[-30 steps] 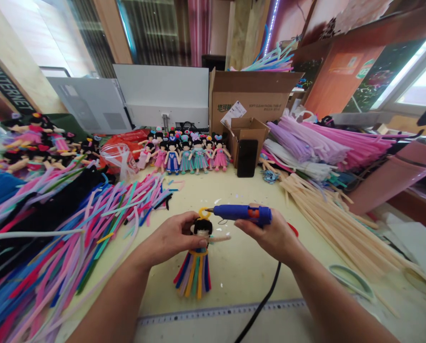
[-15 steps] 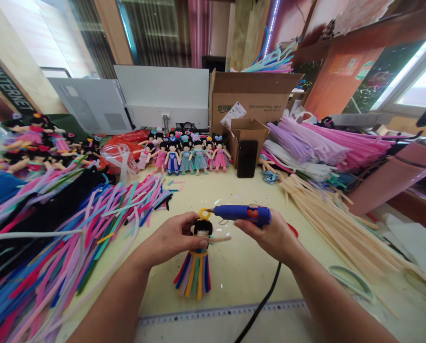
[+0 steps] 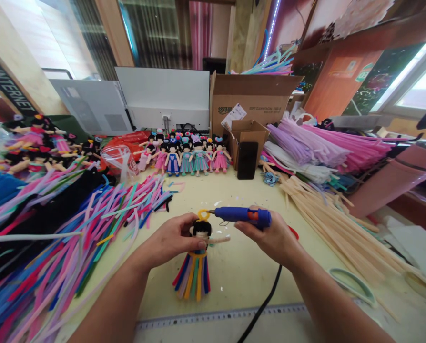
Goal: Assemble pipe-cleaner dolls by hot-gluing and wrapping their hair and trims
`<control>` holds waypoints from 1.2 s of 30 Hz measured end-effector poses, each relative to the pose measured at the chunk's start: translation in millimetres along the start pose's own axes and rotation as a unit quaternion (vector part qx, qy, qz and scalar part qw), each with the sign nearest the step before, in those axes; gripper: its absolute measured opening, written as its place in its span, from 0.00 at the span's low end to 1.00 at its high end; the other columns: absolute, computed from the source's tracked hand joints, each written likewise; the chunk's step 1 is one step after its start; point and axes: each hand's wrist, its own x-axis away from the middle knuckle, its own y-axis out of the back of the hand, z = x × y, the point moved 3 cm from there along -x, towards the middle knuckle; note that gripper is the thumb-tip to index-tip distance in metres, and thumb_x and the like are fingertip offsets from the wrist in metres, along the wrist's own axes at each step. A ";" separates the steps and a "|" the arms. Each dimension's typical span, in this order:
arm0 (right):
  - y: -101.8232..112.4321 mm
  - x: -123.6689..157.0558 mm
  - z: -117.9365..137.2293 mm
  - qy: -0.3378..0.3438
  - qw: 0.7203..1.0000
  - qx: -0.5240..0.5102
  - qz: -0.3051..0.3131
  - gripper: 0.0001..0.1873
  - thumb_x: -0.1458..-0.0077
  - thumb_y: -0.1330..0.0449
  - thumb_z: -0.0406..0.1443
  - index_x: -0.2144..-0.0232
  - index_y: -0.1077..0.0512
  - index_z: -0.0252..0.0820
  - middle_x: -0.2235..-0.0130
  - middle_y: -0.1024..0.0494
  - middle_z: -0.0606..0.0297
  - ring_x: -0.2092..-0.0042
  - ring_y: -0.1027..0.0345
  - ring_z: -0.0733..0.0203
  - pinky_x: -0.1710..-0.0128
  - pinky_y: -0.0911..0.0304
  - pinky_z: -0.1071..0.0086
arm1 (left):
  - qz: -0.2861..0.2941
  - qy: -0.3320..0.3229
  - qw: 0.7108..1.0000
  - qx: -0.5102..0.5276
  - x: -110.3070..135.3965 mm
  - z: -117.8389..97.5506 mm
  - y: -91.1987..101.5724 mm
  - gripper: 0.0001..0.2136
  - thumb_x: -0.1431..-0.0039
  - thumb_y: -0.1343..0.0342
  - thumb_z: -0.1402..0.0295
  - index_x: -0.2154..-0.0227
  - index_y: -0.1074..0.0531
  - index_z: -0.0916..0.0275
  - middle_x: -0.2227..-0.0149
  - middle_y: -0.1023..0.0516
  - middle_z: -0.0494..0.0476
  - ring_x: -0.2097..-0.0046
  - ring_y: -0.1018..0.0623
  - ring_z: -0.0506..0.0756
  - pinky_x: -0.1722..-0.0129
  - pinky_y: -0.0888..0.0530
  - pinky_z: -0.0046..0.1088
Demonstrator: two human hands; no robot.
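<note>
Upright in the middle of the table is a pipe-cleaner doll (image 3: 197,272) with black hair and a skirt of several coloured strips. My left hand (image 3: 173,239) is closed around its upper body, thumb across the front. A yellow ring (image 3: 203,215) stands on top of the doll's head. In my right hand (image 3: 272,233) is a blue glue gun (image 3: 239,215), pointing left, its metal tip at the ring's right side. Whether tip and ring touch I cannot tell. One pale doll arm sticks out to the right. The gun's black cord (image 3: 266,302) runs down toward the front edge.
Finished dolls (image 3: 198,157) stand in rows at the back, beside a phone (image 3: 247,160) and cardboard boxes (image 3: 256,97). Loose pipe cleaners (image 3: 102,214) cover the left; beige ones (image 3: 327,219) lie right, near scissors (image 3: 354,286). A ruler (image 3: 220,315) lies in front.
Hardly anything differs. The doll and its yellow ring have shifted very slightly left; the glue gun stays at the ring.
</note>
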 end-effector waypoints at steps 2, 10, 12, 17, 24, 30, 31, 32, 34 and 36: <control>0.4 0.8 1.3 0.005 1.000 -0.002 -0.002 0.18 0.53 0.39 0.48 0.82 0.38 0.45 0.80 0.36 0.69 0.78 0.46 0.64 0.78 0.49 0.68 | 0.000 -0.001 1.000 0.018 -0.6 -0.4 -0.4 0.17 0.56 0.36 0.61 0.65 0.30 0.63 0.69 0.30 0.49 0.69 0.32 0.50 0.70 0.33 0.27; 2.8 -8.5 -13.6 -0.026 0.998 -0.037 -0.038 0.18 0.51 0.41 0.50 0.80 0.33 0.43 0.82 0.39 0.71 0.79 0.48 0.66 0.80 0.49 0.71 | -0.039 0.016 0.996 0.081 1.9 1.9 11.8 0.20 0.60 0.34 0.63 0.61 0.28 0.62 0.66 0.25 0.51 0.64 0.26 0.55 0.64 0.27 0.31; 0.7 -15.6 -23.4 -0.047 0.997 -0.031 -0.042 0.17 0.48 0.44 0.49 0.77 0.30 0.42 0.81 0.38 0.70 0.79 0.45 0.65 0.78 0.47 0.70 | -0.075 0.016 0.993 0.092 3.0 4.4 18.8 0.21 0.61 0.33 0.64 0.60 0.27 0.61 0.63 0.24 0.52 0.61 0.24 0.56 0.60 0.27 0.33; -13.8 -29.6 -53.8 -0.103 0.994 0.019 -0.039 0.18 0.45 0.46 0.45 0.60 0.27 0.39 0.74 0.28 0.66 0.72 0.35 0.60 0.70 0.39 0.68 | -0.140 0.008 0.984 0.112 2.7 11.6 33.0 0.25 0.62 0.32 0.63 0.56 0.27 0.59 0.60 0.22 0.53 0.60 0.23 0.57 0.59 0.26 0.33; 22.2 -25.2 -55.6 -0.084 0.994 0.054 -0.034 0.29 0.57 0.34 0.44 0.53 0.30 0.38 0.61 0.24 0.58 0.63 0.31 0.59 0.65 0.36 0.67 | -0.133 0.003 0.984 0.115 3.3 10.4 36.1 0.24 0.62 0.32 0.63 0.59 0.27 0.61 0.63 0.23 0.53 0.63 0.23 0.55 0.65 0.27 0.29; 18.4 -5.7 5.5 0.065 0.992 0.091 0.065 0.05 0.48 0.41 0.34 0.68 0.26 0.40 0.72 0.25 0.65 0.71 0.33 0.65 0.69 0.40 0.70 | -0.120 -0.007 0.987 0.111 5.9 3.3 33.0 0.23 0.62 0.33 0.63 0.59 0.27 0.61 0.63 0.22 0.54 0.61 0.23 0.56 0.64 0.26 0.30; 3.5 -3.5 12.0 0.085 0.982 0.113 0.126 0.06 0.48 0.41 0.31 0.67 0.25 0.40 0.71 0.23 0.65 0.70 0.32 0.64 0.68 0.40 0.70 | -0.118 -0.008 0.987 0.109 6.1 2.6 32.6 0.23 0.62 0.33 0.63 0.59 0.27 0.61 0.63 0.22 0.54 0.61 0.23 0.56 0.64 0.26 0.30; -11.5 -2.2 16.1 0.107 0.969 0.141 0.170 0.08 0.49 0.42 0.28 0.66 0.25 0.41 0.68 0.22 0.64 0.67 0.31 0.64 0.66 0.40 0.70 | -0.118 -0.010 0.987 0.108 6.3 2.1 32.5 0.23 0.62 0.33 0.62 0.59 0.27 0.61 0.64 0.22 0.53 0.61 0.23 0.56 0.64 0.26 0.30; -38.4 -2.9 17.1 0.137 0.947 0.178 0.231 0.14 0.50 0.43 0.24 0.63 0.24 0.41 0.62 0.22 0.62 0.62 0.30 0.62 0.62 0.40 0.70 | -0.123 -0.015 0.987 0.105 6.5 1.7 32.8 0.24 0.62 0.33 0.61 0.59 0.27 0.61 0.64 0.21 0.54 0.61 0.23 0.57 0.64 0.26 0.30; -56.6 -6.9 11.1 0.144 0.932 0.211 0.258 0.16 0.51 0.44 0.23 0.61 0.24 0.42 0.59 0.22 0.61 0.59 0.30 0.61 0.62 0.41 0.70 | -0.128 -0.015 0.987 0.099 6.5 2.0 33.2 0.24 0.63 0.33 0.61 0.59 0.26 0.61 0.64 0.21 0.54 0.61 0.23 0.58 0.64 0.26 0.31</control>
